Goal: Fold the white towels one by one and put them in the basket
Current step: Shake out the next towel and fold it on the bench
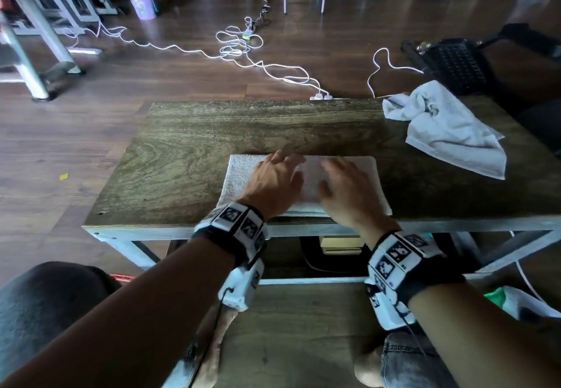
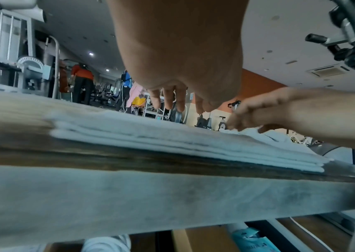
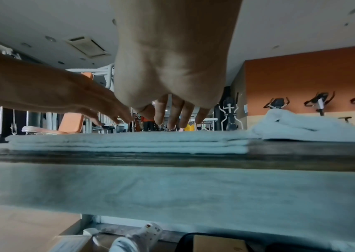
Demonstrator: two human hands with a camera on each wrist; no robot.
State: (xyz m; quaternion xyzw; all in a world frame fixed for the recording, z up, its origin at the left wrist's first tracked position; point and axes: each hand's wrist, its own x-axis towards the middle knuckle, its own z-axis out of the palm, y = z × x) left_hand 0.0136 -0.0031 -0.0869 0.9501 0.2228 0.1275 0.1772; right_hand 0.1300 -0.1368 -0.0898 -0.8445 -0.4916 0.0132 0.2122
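A white towel [image 1: 239,175], folded into a flat rectangle of several layers [image 3: 129,141], lies near the front edge of the wooden table [image 1: 212,126]. My left hand [image 1: 274,176] lies flat on its middle with straight fingers [image 2: 172,100]. My right hand [image 1: 340,184] rests palm down beside it on the towel's right half, fingers [image 3: 172,114] spread. Neither hand grips the cloth. A second white towel [image 1: 449,132] lies crumpled at the table's back right corner. A black perforated basket [image 1: 458,65] stands just beyond that corner.
The table's far half and left side show bare wood. White cables [image 1: 236,47] and a power strip trail over the floor behind the table. The grey metal table frame [image 1: 151,232] runs along the front edge, above my knees. Gym machines stand in the background.
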